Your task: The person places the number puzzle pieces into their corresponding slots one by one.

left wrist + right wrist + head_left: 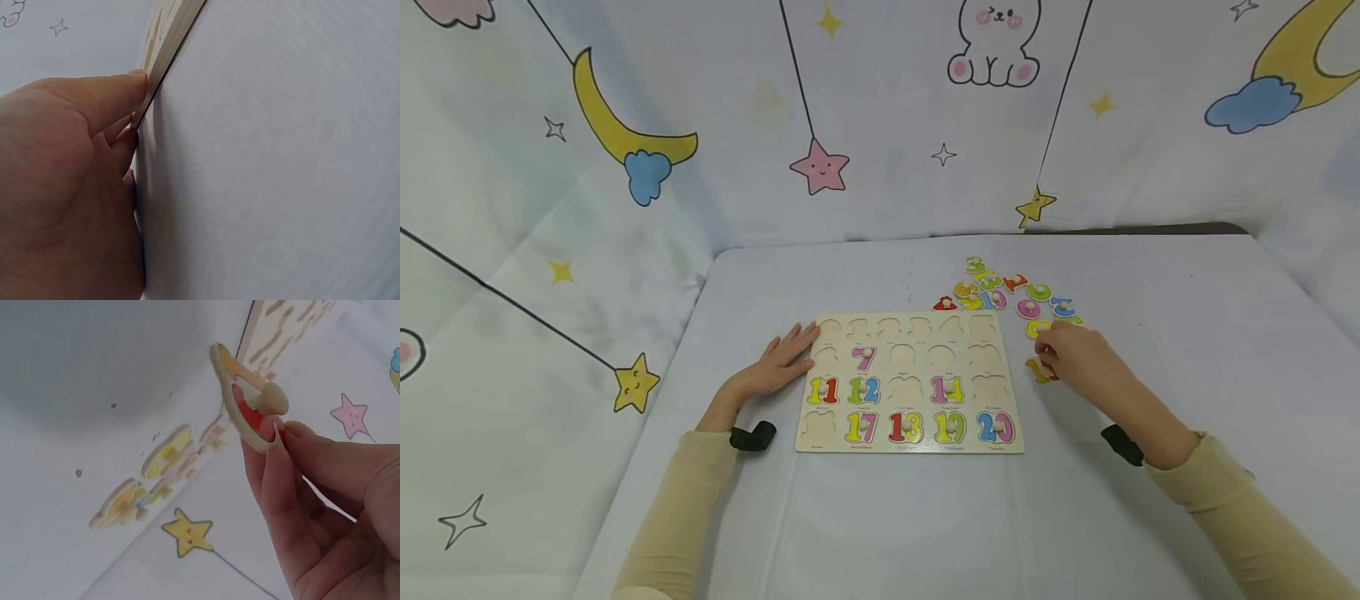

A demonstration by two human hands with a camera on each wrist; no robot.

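A wooden number puzzle board (880, 454) lies flat on the table, with knobbed number pieces such as the 7 (863, 358) and the 20 (996, 427) in some of its recesses. My left hand (772, 362) rests at the board's left edge with fingers extended. In the left wrist view, the thumb (119, 94) touches the side of the board. To the right of the board, my right hand (1078, 354) pinches a yellow-and-red number puzzle piece (247, 415) by its edge, with its round knob showing. Which number it bears I cannot tell.
Several loose number pieces (1028, 309) lie scattered beyond the board's upper right corner, some overlapping. The white-covered table (895, 525) meets a hanging cloth (895, 100) printed with stars and moons at the back. A black strap (752, 436) sits at the left wrist.
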